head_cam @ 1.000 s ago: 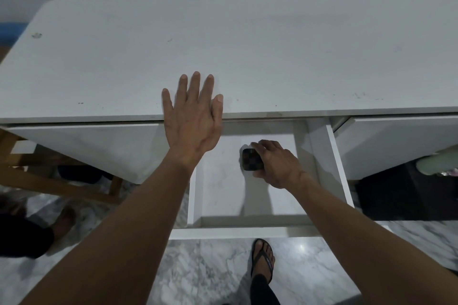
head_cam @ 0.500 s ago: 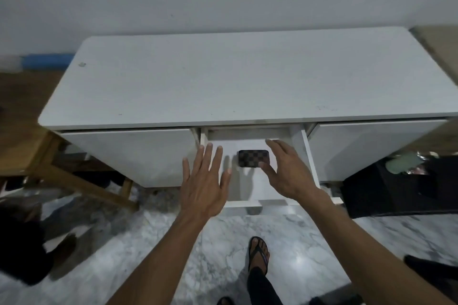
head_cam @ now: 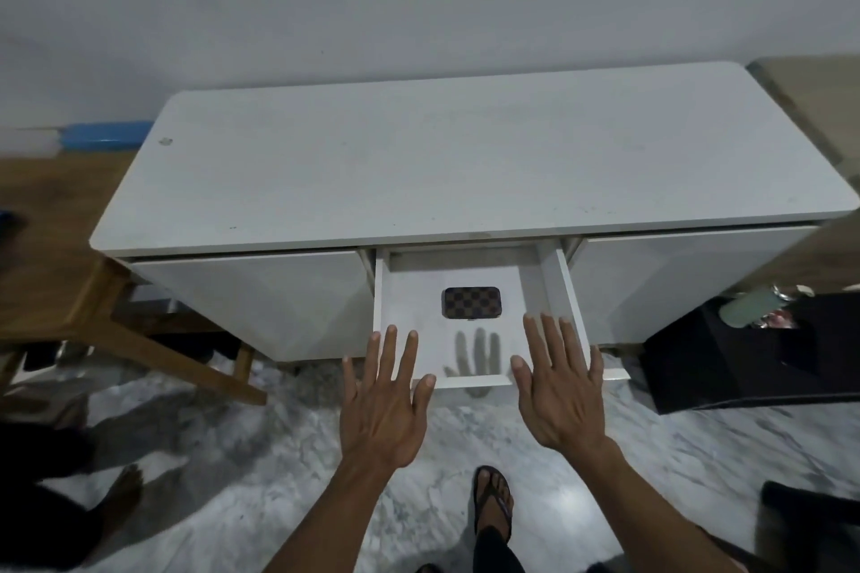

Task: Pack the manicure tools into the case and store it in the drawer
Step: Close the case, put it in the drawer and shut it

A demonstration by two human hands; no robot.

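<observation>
A small dark checkered case (head_cam: 471, 302) lies closed and flat on the floor of the pulled-out white middle drawer (head_cam: 409, 321). Nothing touches it. My left hand (head_cam: 384, 405) hovers with fingers spread just in front of the drawer's left front corner. My right hand (head_cam: 558, 386) hovers the same way over the drawer's right front corner, palm down. Both hands hold nothing. The right hand's shadow falls on the drawer floor in front of the case.
The white cabinet top (head_cam: 465, 163) is bare, with shut drawers on either side. A wooden chair frame (head_cam: 153, 354) stands at the left, a black bin (head_cam: 754, 354) with items at the right. My sandalled foot (head_cam: 493, 502) is on the marble floor below the drawer.
My right hand let go of the case and drew back out of the drawer. My left hand left the cabinet top and came down. I have stepped back, so the cabinet looks farther away.
</observation>
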